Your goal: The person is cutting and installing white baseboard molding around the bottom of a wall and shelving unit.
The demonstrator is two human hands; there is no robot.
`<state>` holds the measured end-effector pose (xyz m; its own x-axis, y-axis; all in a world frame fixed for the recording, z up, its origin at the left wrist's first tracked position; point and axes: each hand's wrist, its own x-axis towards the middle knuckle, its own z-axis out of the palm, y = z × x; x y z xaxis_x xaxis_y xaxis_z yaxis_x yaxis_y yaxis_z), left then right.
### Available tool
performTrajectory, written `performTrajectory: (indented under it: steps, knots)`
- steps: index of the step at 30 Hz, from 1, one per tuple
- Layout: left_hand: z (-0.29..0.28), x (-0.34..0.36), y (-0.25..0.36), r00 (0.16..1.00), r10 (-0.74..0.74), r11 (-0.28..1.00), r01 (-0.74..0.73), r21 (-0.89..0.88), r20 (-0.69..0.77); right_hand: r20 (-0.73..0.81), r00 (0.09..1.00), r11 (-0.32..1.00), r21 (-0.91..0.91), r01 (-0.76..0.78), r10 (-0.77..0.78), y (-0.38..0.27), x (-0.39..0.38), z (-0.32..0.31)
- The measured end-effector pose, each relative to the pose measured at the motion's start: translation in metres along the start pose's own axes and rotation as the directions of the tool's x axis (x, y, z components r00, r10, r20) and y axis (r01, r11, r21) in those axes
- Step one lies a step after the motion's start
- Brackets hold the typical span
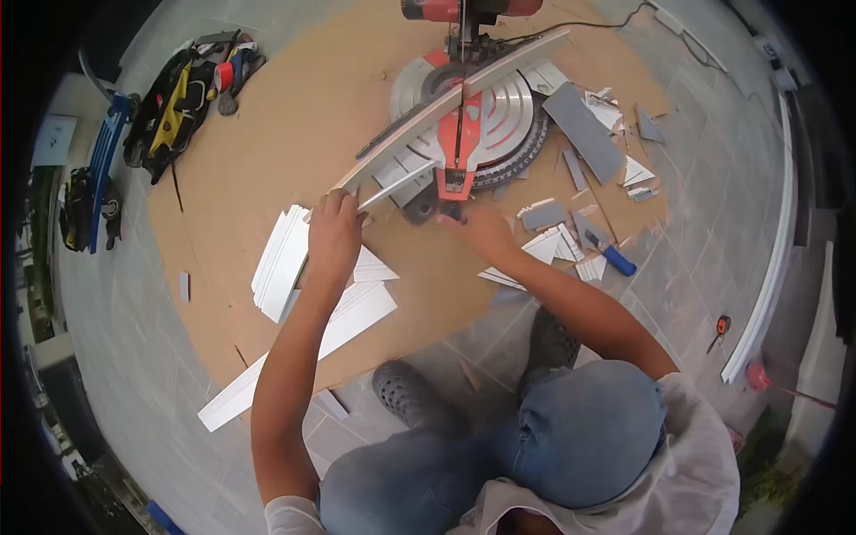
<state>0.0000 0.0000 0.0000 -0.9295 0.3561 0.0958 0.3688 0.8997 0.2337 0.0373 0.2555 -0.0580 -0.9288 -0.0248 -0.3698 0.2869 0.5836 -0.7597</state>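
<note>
A red and silver mitre saw (495,120) stands on cardboard (223,259), its long fence board (544,45) running diagonally from lower left to upper right. My left hand (334,223) grips a narrow white strip (392,185) at the board's lower-left end; the strip reaches in toward the red centre plate. My right hand (481,234) has its fingers closed on the black knob (450,212) at the front of the saw's table. White trim pieces (276,259) lie beside my left hand. A blue-handled tool (618,260) lies among offcuts right of my right hand.
Grey and white offcuts (584,134) are scattered right of the saw. Tool bags (169,116) and a blue trolley (105,169) stand at the left. A long white length (753,323), a tape measure (718,330) and a power cable (624,20) are at the right. My feet (401,392) are below.
</note>
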Motion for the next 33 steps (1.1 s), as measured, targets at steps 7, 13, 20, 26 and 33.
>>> performTrajectory:
  steps: [7, 13, 20, 26, 33]
  knots:
    - [0.028, 0.061, 0.014, 0.967, 0.094, 0.995, -0.087, 0.041, -0.236, 0.014, 0.998, 0.969, -0.24, -0.052, 0.057, 0.004, -0.001, -0.003]
    - [0.023, 0.081, 0.017, 0.989, 0.003, 1.0, 0.0, 0.017, -0.147, -0.06, 0.996, 0.978, -0.194, -0.07, 0.059, 0.02, -0.012, -0.037]
    - [0.022, 0.087, 0.024, 0.987, -0.023, 0.999, 0.027, 0.025, -0.159, -0.203, 0.979, 0.942, -0.333, -0.038, -0.033, 0.073, -0.014, -0.105]
    - [0.026, 0.094, 0.024, 0.984, -0.013, 0.996, 0.028, 0.084, -0.176, -0.318, 0.944, 0.901, -0.431, -0.058, -0.092, 0.099, 0.009, -0.159]
    - [0.029, 0.098, 0.029, 0.983, -0.008, 0.993, 0.029, 0.117, -0.182, -0.483, 0.838, 0.852, -0.522, -0.043, -0.253, 0.148, 0.058, -0.208]
